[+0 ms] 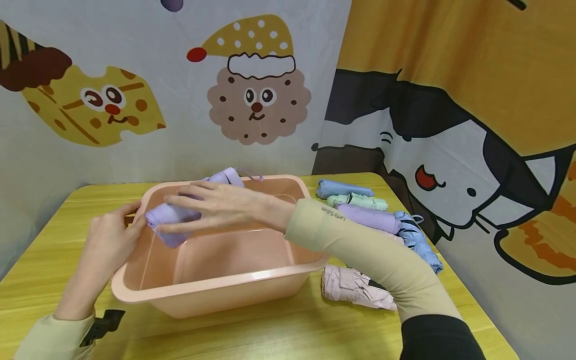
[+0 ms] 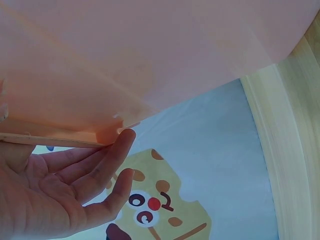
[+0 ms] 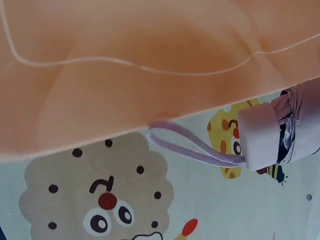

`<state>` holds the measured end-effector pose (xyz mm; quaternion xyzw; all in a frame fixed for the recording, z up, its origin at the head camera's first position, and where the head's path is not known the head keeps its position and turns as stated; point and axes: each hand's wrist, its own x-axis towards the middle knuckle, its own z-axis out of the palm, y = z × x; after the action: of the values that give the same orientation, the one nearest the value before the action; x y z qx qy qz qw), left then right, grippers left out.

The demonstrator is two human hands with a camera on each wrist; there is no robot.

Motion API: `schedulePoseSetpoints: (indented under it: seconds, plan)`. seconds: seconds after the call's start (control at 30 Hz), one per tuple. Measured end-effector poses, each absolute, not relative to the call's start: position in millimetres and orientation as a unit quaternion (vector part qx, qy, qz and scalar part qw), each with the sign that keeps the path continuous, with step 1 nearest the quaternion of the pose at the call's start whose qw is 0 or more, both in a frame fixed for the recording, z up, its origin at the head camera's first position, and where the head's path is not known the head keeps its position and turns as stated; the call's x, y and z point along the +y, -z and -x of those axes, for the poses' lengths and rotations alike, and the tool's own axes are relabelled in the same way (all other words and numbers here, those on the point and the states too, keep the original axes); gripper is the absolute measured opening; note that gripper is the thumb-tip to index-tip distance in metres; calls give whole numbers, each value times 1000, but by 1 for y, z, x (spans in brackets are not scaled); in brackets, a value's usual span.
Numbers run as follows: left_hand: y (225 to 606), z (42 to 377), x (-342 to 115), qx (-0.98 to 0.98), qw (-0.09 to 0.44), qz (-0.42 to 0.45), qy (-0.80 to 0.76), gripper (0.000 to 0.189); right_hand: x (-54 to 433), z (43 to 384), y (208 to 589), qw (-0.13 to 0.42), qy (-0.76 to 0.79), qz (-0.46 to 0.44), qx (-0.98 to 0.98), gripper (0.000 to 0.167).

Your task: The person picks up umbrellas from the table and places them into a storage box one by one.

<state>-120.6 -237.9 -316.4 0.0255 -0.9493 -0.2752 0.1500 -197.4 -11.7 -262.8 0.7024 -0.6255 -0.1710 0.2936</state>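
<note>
My left hand grips the left rim of a peach plastic basin, its fingers under the edge in the left wrist view. My right hand is over the basin's left half and holds a folded purple umbrella from above. The umbrella's far end, with its pale handle and wrist loop, sticks out past the fingers toward the back rim. Its middle is hidden under my palm. The right wrist view shows the handle above the basin's edge.
Right of the basin lie several folded umbrellas: a blue one, a mint green one, a purple one, a patterned blue one and a pale pink one. My right forearm passes over some. A cartoon curtain hangs behind the wooden table.
</note>
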Motion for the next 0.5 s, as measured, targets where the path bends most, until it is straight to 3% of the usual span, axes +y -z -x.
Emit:
schedulePoseSetpoints:
  seconds: [0.23, 0.5]
  plan:
    - [317, 120, -237, -947, 168, -15, 273, 41, -17, 195, 273, 297, 167, -716, -609, 48]
    - [319, 118, -237, -944, 175, -11, 279, 41, -25, 192, 284, 242, 188, -720, -623, 51]
